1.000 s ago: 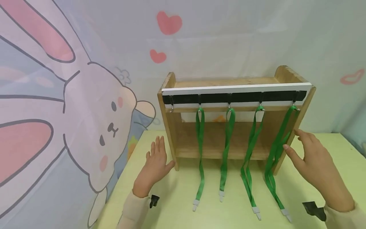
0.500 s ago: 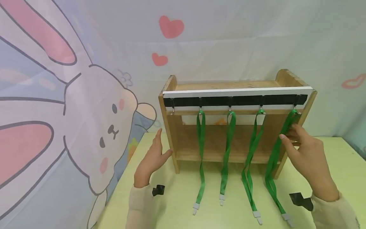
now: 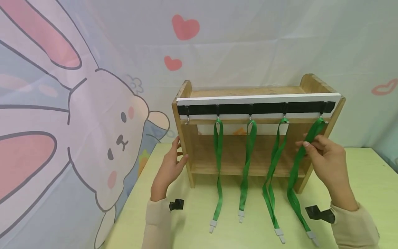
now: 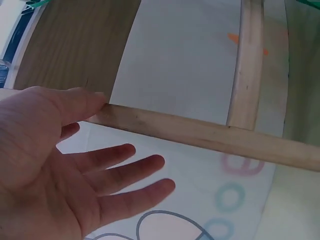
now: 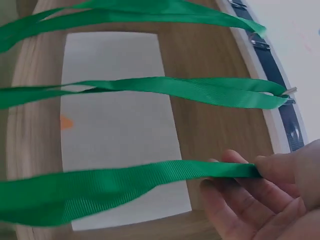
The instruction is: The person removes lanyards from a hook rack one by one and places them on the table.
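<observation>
Several green lanyards hang from hooks along the front of a small wooden shelf (image 3: 236,152). My right hand (image 3: 331,155) pinches the rightmost lanyard (image 3: 296,169) below its hook, thumb in front and fingers behind the strap. The right wrist view shows the strap (image 5: 125,182) running out from between thumb and fingertips. At the shelf's left side, my left hand (image 3: 169,167) has its thumb at the front edge of the side panel (image 4: 175,127). Its other fingers (image 4: 135,192) extend spread along the panel's outer side. White plastic clips (image 3: 278,232) end the lanyards.
Other lanyards (image 3: 247,155) hang left of the held one, their ends over the pale green table (image 3: 248,235). The leftmost hook (image 3: 187,119) carries nothing. A printed cloth (image 3: 264,45) with a rabbit and hearts stands behind the shelf.
My right hand has moved left from beside the shelf and taken the rightmost lanyard between thumb and fingers. My left hand has come up to the shelf's left panel.
</observation>
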A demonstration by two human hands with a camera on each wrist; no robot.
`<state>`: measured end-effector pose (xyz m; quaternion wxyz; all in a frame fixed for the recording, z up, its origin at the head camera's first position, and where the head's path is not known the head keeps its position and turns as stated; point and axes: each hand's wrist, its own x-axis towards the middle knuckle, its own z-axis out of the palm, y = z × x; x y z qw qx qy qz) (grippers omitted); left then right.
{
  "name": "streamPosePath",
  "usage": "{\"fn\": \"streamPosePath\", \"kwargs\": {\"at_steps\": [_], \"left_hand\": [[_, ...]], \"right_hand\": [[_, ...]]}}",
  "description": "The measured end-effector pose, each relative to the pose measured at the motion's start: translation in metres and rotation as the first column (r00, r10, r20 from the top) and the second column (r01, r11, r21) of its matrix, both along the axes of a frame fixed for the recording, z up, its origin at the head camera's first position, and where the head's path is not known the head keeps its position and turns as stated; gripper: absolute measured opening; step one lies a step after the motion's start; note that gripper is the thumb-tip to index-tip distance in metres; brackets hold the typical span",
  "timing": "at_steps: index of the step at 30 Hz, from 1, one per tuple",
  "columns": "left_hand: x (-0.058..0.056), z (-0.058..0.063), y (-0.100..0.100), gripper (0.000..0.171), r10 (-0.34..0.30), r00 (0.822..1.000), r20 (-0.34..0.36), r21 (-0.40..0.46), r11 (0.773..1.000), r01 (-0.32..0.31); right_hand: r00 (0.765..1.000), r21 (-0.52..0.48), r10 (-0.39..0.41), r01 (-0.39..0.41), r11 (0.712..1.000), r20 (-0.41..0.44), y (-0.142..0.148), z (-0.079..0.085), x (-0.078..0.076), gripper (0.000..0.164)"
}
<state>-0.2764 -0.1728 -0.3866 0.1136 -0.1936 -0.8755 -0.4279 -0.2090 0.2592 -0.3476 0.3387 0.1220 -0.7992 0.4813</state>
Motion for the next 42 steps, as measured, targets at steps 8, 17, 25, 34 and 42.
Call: {"fn": "streamPosePath", "kwargs": {"at_steps": [8, 17, 25, 34, 42], "left_hand": [[-0.005, -0.001, 0.008, 0.077, -0.02, 0.999, -0.048, 0.009, 1.0, 0.02], [-0.005, 0.003, 0.008, 0.075, -0.01, 0.998, -0.056, -0.026, 1.0, 0.008], [-0.006, 0.003, 0.009, 0.074, -0.011, 0.998, -0.059, -0.032, 0.999, 0.009], [-0.005, -0.003, 0.009, 0.074, -0.023, 0.995, -0.099, -0.025, 0.999, 0.021], [-0.003, -0.005, 0.012, 0.075, -0.021, 0.993, -0.12, -0.032, 0.999, 0.017]], "right_hand": [[0.922, -0.437, 0.38, -0.373, 0.818, -0.076, 0.009, 0.006, 0.004, 0.02], [0.891, -0.488, 0.454, -0.391, 0.78, 0.012, 0.02, 0.001, 0.01, 0.018], [0.852, -0.536, 0.497, -0.345, 0.77, 0.167, 0.034, -0.021, 0.015, 0.016], [0.812, -0.566, 0.548, -0.36, 0.741, 0.201, 0.046, -0.041, 0.023, 0.02], [0.799, -0.568, 0.54, -0.323, 0.757, 0.265, 0.05, -0.059, 0.032, 0.021]]}}
